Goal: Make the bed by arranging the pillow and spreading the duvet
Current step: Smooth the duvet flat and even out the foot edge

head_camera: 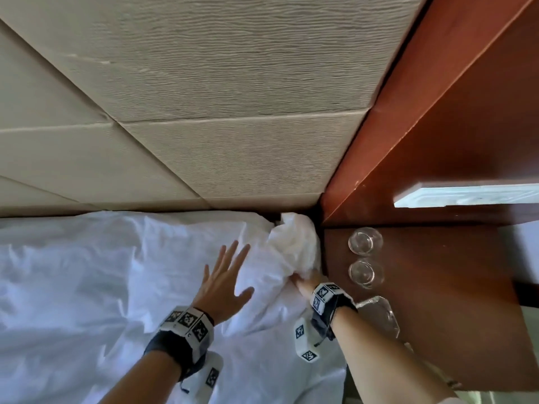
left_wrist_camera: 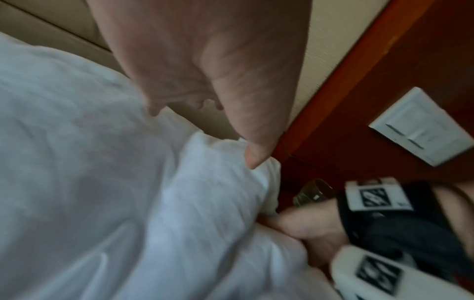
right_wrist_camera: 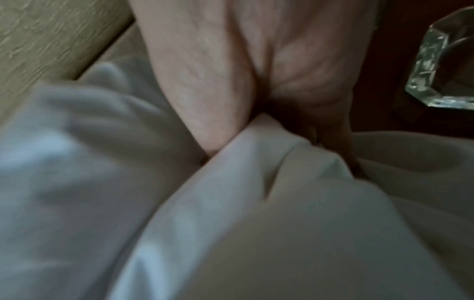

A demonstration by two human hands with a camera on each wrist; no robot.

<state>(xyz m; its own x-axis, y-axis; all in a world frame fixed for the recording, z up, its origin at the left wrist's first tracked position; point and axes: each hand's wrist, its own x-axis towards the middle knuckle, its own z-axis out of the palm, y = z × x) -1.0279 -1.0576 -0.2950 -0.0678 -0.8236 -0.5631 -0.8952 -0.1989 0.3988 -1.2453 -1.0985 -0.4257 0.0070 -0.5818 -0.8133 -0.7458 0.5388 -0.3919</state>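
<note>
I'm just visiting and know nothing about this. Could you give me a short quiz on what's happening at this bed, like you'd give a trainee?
1. True or false: the left hand lies flat with spread fingers on the white bedding.
2. What does the right hand grip? A) a glass B) a bunched corner of the bedding C) the headboard
3. How many round glasses stand on the nightstand?

Key:
1. True.
2. B; the corner sits bunched up next to the nightstand.
3. Two, close together near the bed, with a faceted glass dish nearer the person.
</note>
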